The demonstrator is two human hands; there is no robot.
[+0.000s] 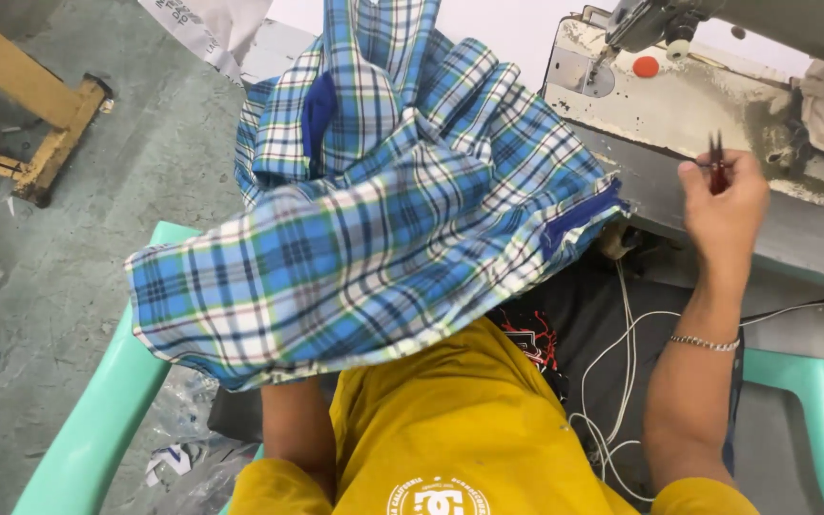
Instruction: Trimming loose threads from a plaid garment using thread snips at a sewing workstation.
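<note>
A blue, white and green plaid garment (pixel 374 219) is lifted up in front of me and drapes over my lap. It has dark blue trim at its right edge. My left hand is hidden under the cloth; only the forearm (pixel 298 429) shows below it. My right hand (pixel 725 205) is raised beside the sewing machine (pixel 689 86), with its fingers pinched on a small pair of red-handled thread snips (pixel 716 160). A metal bracelet (pixel 705 342) sits on that wrist.
The grey sewing table edge (pixel 717 219) runs under my right hand. White cables (pixel 622 381) hang below it. Mint-green chair arms (pixel 97 420) flank me. A wooden frame (pixel 40 124) stands on the concrete floor at far left, with scraps near my feet.
</note>
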